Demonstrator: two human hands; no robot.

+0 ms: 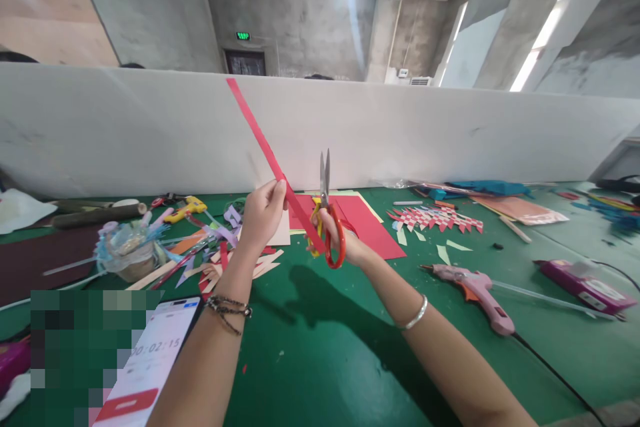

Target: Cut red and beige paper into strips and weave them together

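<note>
My left grip point(265, 213) is closed on a red paper strip point(260, 137), pinched between thumb and fingers; the strip slants from upper left down towards my other hand, raised above the green desk point(310, 373). My right grip point(350, 240) is closed around the handles of a pair of scissors point(325, 193), with the 2 blades pointing up, slightly parted, and to the right of the strip, not touching it. Whether my right fingers also touch the strip's lower end, I cannot tell. Behind my hands, red paper point(383, 237) lies flat on the desk. To the right of it lies a red-and-white checked paper piece point(435, 219) with pointed edges. Nearer on that side rests a pink glue gun point(483, 290), its black cord running to the lower right. On the left, peach paper scraps point(267, 265) lie beyond my forearm, and a phone point(160, 347) beside it reads 00:02:15. A white partition point(320, 127) stands at the far edge.
</note>
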